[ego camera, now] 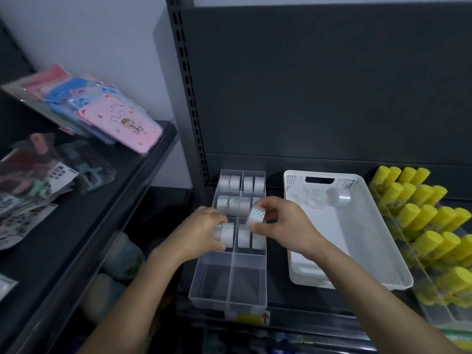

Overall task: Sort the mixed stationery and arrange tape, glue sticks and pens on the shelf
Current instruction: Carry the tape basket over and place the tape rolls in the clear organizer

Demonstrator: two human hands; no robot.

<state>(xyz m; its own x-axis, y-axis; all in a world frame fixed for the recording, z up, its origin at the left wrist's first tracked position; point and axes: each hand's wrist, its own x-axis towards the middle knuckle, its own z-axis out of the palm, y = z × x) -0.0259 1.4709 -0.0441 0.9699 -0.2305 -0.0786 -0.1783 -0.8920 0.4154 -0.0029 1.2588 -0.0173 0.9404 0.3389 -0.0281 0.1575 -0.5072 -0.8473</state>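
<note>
Right hand (286,223): fingers clamped on a tilted tape roll (256,215) over the clear organizer (229,284), right column. Left hand (201,231): fingers curled on seated rolls (226,234), left column. White basket (357,251) right of it; yellow glue sticks (429,218) far right.

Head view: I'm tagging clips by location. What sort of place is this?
Likely a stationery shop aisle: dark slotted-upright shelving, a clear divided bin of tape rolls, yellow-capped glue sticks in rows.
</note>
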